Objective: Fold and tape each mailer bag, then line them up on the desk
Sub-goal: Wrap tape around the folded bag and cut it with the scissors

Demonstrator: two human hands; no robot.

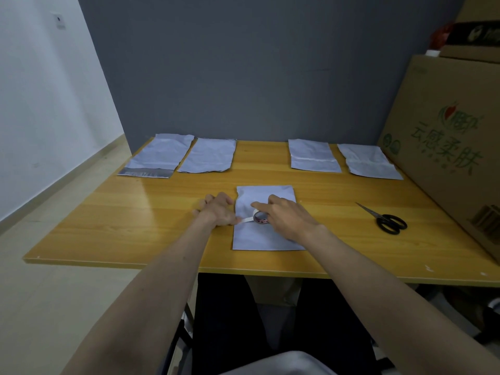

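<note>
Against a grey wall, I see a wide wooden counter (135, 234) with a tall cardboard box (443, 147) at its right edge. Four mailer bags (208, 155) lie in a row along the back. Nearer me, a fifth mailer bag (266, 236) lies flat, both hands working on it. My right hand (286, 216) grips a tape roll (260, 217) resting on the bag; my left hand (217, 211) pinches the tape's free end (244, 219), drawn leftward. Black scissors (385, 219) lie to the right. I judge the strip should be kept taut and level, then pressed across the fold before cutting.
</note>
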